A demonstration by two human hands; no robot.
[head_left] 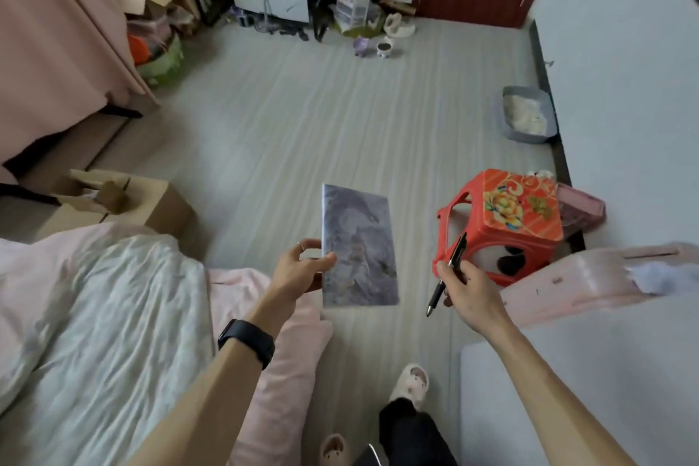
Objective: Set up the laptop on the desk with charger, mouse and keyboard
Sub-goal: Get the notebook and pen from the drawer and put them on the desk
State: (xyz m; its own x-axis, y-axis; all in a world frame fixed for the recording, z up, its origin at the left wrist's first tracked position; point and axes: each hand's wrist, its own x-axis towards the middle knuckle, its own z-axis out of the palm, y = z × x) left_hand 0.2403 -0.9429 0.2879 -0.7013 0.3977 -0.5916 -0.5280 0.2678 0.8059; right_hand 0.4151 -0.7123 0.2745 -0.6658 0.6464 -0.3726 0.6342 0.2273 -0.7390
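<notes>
1. My left hand (299, 269) pinches an illustrated notebook (359, 242) by its left edge, thumb on the cover, and holds it up over the floor (302, 125).
2. My right hand (467, 286) is curled round a black pen (456, 250), tip pointing down, just in front of the red floral stool (522, 212).
3. I see no laptop, charger, mouse or keyboard anywhere in this view. What I take for the bench (567, 390) is the white surface at lower right, only partly in frame.
4. My reading: this is clearing, not setting up. Both hands are full of stationery, so the task proper has hardly begun.
5. The next move calls for a place to drop the notebook and pen, perhaps the bed (94, 295) or the stool. With both hands free, I can go and find the laptop.
</notes>
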